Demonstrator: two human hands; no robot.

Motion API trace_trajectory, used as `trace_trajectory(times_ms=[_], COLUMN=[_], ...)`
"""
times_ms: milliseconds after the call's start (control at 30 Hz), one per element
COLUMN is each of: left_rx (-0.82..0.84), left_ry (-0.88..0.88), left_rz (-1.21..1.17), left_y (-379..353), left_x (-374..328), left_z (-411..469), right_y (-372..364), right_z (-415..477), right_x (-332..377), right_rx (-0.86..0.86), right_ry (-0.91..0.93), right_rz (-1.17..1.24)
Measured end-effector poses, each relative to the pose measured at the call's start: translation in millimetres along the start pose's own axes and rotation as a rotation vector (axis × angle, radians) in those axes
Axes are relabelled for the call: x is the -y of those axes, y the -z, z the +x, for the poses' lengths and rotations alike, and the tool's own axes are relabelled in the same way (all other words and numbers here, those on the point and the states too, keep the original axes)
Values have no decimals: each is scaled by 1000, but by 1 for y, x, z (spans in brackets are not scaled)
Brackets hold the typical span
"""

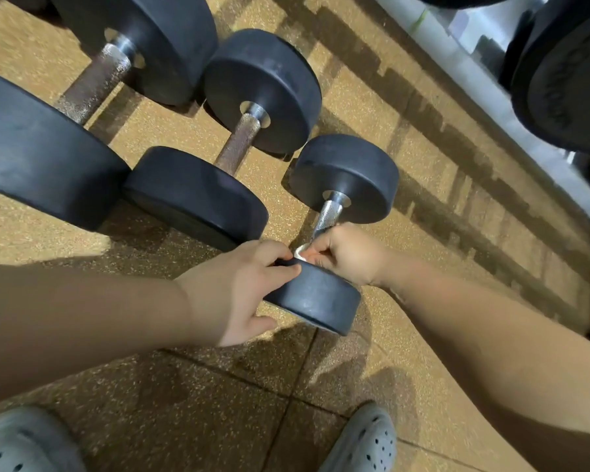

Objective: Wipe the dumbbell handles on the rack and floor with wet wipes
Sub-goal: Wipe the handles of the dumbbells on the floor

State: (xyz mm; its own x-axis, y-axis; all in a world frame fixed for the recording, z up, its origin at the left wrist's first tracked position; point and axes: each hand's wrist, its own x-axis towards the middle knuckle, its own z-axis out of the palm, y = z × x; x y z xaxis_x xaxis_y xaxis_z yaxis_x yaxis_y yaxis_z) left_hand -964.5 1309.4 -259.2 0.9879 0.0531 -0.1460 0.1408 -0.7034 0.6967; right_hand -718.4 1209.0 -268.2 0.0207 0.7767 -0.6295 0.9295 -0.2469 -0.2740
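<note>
Both forearms are bare along their whole visible length: broad, smooth, and slightly blurred toward the edges of the view. The left hand (239, 287) and the right hand (346, 255) are bare as well. On the feet are 2 pale grey-white clogs with a moulded, rubbery look. The left clog (24, 444) shows a rounded toe and a few small round holes near the bottom edge. The right clog (365, 441) has a domed toe dotted with small dark vent holes in loose rows.

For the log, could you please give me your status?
Left hand grips small dumbbell head. Right hand pinches wipe at handle. Nothing blocking.
</note>
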Motion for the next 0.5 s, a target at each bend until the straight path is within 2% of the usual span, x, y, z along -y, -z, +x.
trace_trajectory(times_ms=[67, 133, 233, 300, 367, 433, 500], left_rx=[10, 14, -23, -38, -57, -68, -95], left_ry=[-10, -8, 7, 14, -9, -31, -48], left_rz=[-21, -25, -28, -27, 26, 57, 95], left_y=[1, 0, -1, -1, -2, -4, -6], left_x=[1, 1, 0, 1, 5, 5, 4], left_z=[-3, -4, -1, 1, 3, 6, 8], right_y=[5, 17, 22, 12, 1, -3, 1], right_z=[13, 25, 27, 15, -2, -9, 2], right_x=[-10, -18, -17, -8, 1, 1, -9], right_rx=[-99, -256, -395, -389, -256, -156, -211], right_ry=[-12, -123, -244, -148, 10, 76, 54], right_rz=[-103, -188, -127, -1, 76, 56, -45])
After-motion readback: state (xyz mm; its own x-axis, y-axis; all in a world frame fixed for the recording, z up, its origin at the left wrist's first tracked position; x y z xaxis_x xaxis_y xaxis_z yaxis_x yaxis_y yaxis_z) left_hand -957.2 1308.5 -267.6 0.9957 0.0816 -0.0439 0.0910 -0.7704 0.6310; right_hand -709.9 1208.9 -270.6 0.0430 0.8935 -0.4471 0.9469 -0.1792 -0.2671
